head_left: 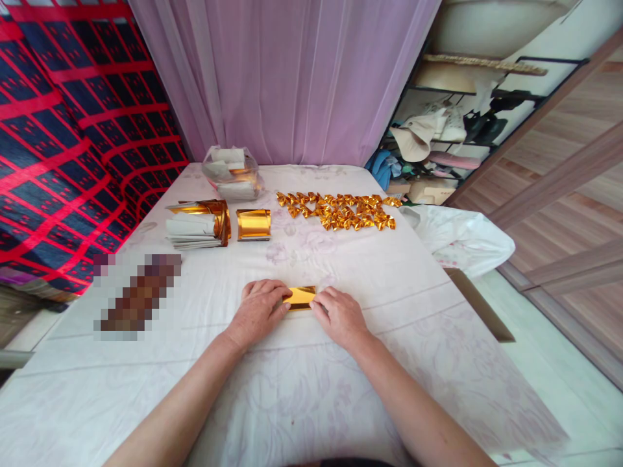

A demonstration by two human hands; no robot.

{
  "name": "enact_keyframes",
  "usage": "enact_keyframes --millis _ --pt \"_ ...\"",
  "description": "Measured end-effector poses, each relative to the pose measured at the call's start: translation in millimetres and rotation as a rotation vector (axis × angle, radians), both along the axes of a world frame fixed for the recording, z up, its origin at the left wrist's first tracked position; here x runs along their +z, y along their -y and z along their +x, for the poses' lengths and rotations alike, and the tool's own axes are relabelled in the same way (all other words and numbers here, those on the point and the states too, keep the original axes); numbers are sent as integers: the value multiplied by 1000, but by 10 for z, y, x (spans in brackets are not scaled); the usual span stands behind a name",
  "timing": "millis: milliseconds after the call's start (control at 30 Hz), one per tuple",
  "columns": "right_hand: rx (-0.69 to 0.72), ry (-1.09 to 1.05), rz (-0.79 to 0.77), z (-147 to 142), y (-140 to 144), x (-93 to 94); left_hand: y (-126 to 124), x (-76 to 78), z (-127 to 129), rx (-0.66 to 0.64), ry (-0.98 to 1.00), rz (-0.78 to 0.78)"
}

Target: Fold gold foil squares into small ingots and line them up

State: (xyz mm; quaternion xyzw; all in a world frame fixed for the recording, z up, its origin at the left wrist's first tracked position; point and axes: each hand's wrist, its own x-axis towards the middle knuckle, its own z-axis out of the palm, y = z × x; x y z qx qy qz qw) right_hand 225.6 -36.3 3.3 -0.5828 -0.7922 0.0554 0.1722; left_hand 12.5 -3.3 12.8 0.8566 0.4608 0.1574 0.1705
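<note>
Head view: left hand [260,310] and right hand [339,316] press curled fingers on the ends of a gold foil strip [300,298], flat on the desk [292,389]. Bare cloth surrounds them; folded gold pieces [338,211] lie well beyond.

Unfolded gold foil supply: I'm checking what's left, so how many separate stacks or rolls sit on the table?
3: a plastic bag of sheets at the far edge, a stack nearer on the left, and a curled gold piece right of it. More may be hidden inside the bag.
</note>
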Motion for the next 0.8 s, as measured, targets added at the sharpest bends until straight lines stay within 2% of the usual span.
enact_keyframes --millis 567,800 --pt "-113 -33 100 -51 23 -113 21 12 32 36 6 -13" --pt "-89 -41 99 -45 31 -120 29 1 82 89 11 -1"
